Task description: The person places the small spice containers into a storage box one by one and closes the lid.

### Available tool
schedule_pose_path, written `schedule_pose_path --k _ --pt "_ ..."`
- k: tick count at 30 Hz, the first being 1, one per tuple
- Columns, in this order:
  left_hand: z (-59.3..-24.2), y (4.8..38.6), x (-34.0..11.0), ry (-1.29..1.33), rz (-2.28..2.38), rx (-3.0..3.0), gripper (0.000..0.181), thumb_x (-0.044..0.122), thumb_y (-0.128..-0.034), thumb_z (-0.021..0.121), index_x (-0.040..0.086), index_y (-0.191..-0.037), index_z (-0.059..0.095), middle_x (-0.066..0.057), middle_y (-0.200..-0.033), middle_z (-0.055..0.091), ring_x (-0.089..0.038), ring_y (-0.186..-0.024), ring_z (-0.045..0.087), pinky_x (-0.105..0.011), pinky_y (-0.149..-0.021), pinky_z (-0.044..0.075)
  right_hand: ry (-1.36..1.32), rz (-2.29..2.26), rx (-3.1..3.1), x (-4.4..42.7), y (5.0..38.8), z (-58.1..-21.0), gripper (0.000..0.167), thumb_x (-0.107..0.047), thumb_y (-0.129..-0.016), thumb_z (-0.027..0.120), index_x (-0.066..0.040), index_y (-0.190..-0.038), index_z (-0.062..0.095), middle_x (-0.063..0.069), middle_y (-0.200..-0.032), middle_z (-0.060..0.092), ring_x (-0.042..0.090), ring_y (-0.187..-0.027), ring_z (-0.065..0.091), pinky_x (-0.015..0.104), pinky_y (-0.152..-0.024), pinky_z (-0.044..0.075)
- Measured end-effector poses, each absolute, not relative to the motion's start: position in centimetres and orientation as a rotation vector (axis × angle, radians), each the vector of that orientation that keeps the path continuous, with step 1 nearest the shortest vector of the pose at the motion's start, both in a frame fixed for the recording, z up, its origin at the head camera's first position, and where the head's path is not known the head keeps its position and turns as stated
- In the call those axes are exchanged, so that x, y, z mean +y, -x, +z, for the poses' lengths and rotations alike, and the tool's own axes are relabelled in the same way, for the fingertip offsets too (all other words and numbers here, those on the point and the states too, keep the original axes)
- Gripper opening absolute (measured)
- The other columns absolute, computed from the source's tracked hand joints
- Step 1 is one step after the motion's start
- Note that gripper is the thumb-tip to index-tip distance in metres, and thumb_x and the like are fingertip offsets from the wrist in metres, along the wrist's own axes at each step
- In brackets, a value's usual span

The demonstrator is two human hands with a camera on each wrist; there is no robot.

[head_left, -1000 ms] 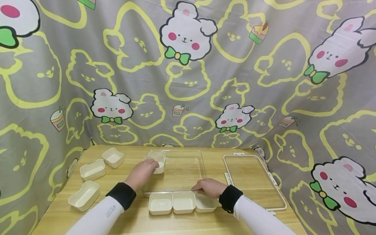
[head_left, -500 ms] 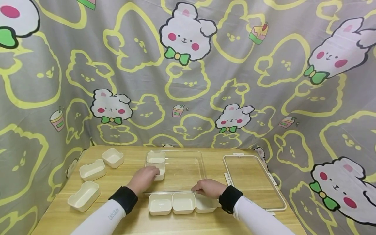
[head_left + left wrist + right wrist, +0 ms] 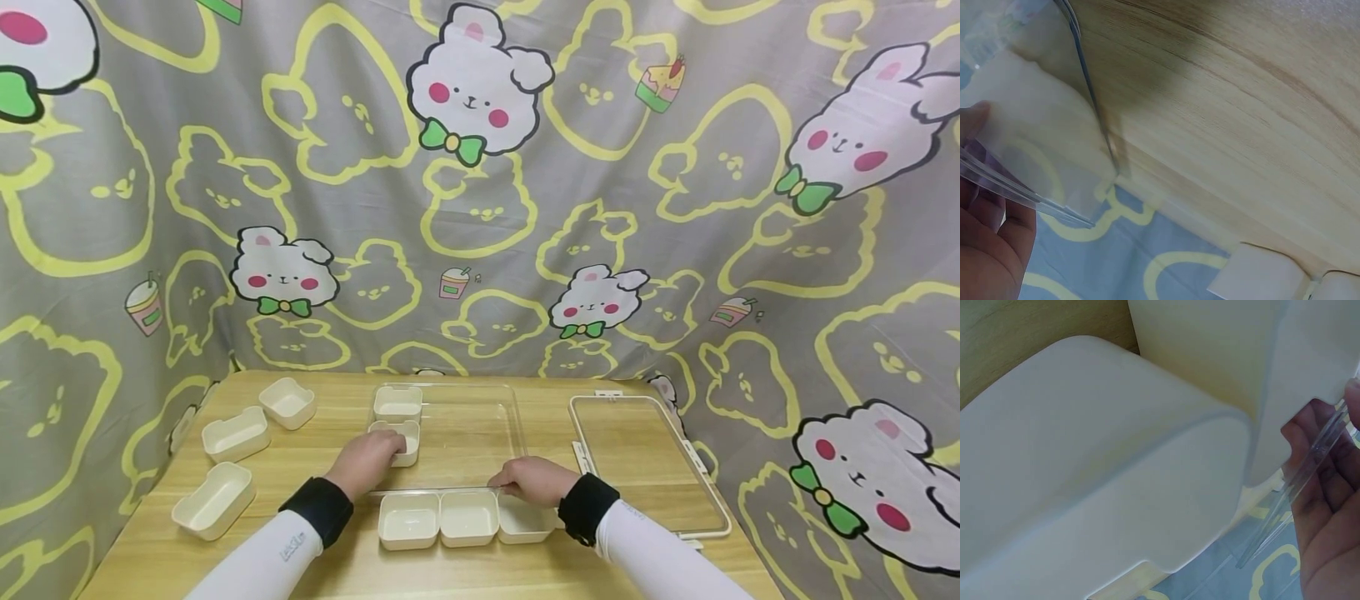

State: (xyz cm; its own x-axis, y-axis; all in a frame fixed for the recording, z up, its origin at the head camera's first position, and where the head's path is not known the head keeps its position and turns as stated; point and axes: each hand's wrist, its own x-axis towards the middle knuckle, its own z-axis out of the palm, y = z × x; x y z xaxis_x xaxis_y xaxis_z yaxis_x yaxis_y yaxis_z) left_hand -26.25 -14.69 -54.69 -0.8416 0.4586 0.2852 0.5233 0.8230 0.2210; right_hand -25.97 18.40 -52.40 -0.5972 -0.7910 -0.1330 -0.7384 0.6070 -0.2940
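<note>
A clear plastic box (image 3: pixel 517 425) lies at the middle of the table. Inside its left side, my left hand (image 3: pixel 366 460) grips a small cream container (image 3: pixel 407 452); the left wrist view has the thumb (image 3: pixel 974 119) against the container and fingers (image 3: pixel 1019 231) by the box's clear wall. Just behind it sits another cream container (image 3: pixel 398 403). My right hand (image 3: pixel 536 480) pinches the box's front rim (image 3: pixel 1319 447) near its right corner. Three cream containers stand in a row in front of the box: left (image 3: pixel 409 522), middle (image 3: pixel 470 518) and right (image 3: pixel 527 522), the last partly hidden by my right hand.
On the table's left stand three loose cream containers, at the back (image 3: pixel 288 403), middle (image 3: pixel 236 435) and front (image 3: pixel 214 502). A clear lid with a pale rim (image 3: pixel 636 398) and clips lies at the right. Patterned curtain (image 3: pixel 480 208) surrounds the table's back and sides.
My left hand has drawn its container slightly toward me inside the box, opening a gap to the one behind, which now shows. The right hand has stayed on the rim.
</note>
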Motion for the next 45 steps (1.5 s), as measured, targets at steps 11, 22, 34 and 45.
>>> schedule_pose_path --k 11,22,34,45 --pt "-54.7 26.7 -14.7 0.747 -0.452 -2.784 0.022 -0.007 -0.0794 0.071 0.015 -0.082 0.066 0.006 -0.077 0.061 -0.012 -0.072 0.059 -0.033 -0.064 0.053 1.256 -0.304 2.585 18.4 25.9 -52.2 0.027 -0.007 -0.096 0.065 -0.014 -0.12 0.074 -0.004 -0.11 0.072 0.007 -0.102 0.066 0.02 -0.087 0.052" --pt "-54.8 27.2 -14.7 0.735 -0.443 -2.783 0.022 -0.008 -0.0805 0.071 0.014 -0.082 0.066 0.006 -0.079 0.062 -0.013 -0.075 0.059 -0.033 -0.066 0.053 1.271 -0.291 2.584 18.4 25.7 -51.9 0.027 -0.007 -0.097 0.064 -0.014 -0.121 0.074 -0.003 -0.11 0.072 0.007 -0.101 0.066 0.02 -0.087 0.051" --pt "-55.1 27.5 -14.6 0.722 -0.433 -2.775 0.022 -0.008 -0.0812 0.07 0.014 -0.082 0.067 0.005 -0.079 0.062 -0.016 -0.077 0.062 -0.034 -0.067 0.054 1.262 -0.307 2.576 18.4 25.7 -51.9 0.027 -0.007 -0.097 0.065 -0.014 -0.121 0.074 -0.004 -0.11 0.072 0.006 -0.101 0.065 0.019 -0.086 0.051" --pt "-55.0 27.2 -14.6 0.725 -0.457 -2.749 0.019 -0.004 -0.0812 0.075 0.013 -0.088 0.068 0.0 -0.085 0.065 -0.021 -0.083 0.064 -0.037 -0.071 0.056 1.279 -0.299 2.586 18.3 25.7 -52.0 0.027 -0.007 -0.097 0.065 -0.014 -0.121 0.074 -0.004 -0.108 0.072 0.006 -0.1 0.066 0.02 -0.086 0.051"
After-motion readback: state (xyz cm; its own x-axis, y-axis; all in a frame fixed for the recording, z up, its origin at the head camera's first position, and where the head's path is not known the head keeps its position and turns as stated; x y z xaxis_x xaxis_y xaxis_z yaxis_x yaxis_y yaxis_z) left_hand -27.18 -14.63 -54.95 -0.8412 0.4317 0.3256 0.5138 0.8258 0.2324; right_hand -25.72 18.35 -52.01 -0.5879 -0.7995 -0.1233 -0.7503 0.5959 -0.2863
